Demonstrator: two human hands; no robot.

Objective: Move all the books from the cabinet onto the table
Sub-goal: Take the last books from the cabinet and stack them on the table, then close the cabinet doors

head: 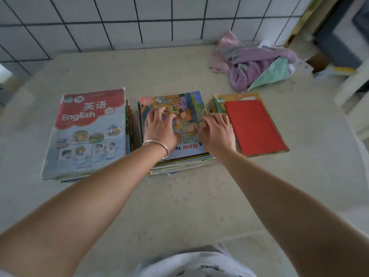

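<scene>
Three stacks of books lie side by side on the beige table. The left stack has a red and blue English textbook on top. The middle stack is topped by a colourful picture book. The right stack shows a plain red cover over an orange book. My left hand, with a silver bangle on the wrist, rests flat on the picture book, fingers spread. My right hand lies on that book's right edge, fingers apart. Neither hand grips anything. No cabinet is in view.
A heap of purple, pink and green cloths sits at the back right of the table. A white tiled wall runs behind. Dark furniture and a white object stand off the table's right side.
</scene>
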